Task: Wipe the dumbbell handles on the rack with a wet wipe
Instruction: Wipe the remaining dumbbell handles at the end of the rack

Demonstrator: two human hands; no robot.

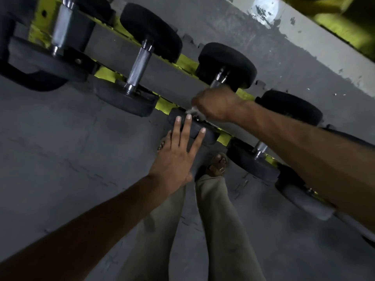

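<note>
A row of black dumbbells lies across a yellow rack (183,57) that runs diagonally from upper left to lower right. My right hand (216,105) is curled round the handle of the third dumbbell (227,63), with a white wet wipe (192,110) bunched under its fingers. Only a short chrome stub of that handle (220,77) shows above the hand. My left hand (176,157) lies flat with straight fingers on the near head of the same dumbbell (209,134). Left of it, another dumbbell shows a bare knurled handle (140,67).
A larger dumbbell handle (61,27) lies at the far left. More dumbbells (259,149) continue to the lower right under my right forearm. My legs and sandalled feet (218,165) stand on grey floor mats below the rack. A pale wall strip (304,31) runs behind.
</note>
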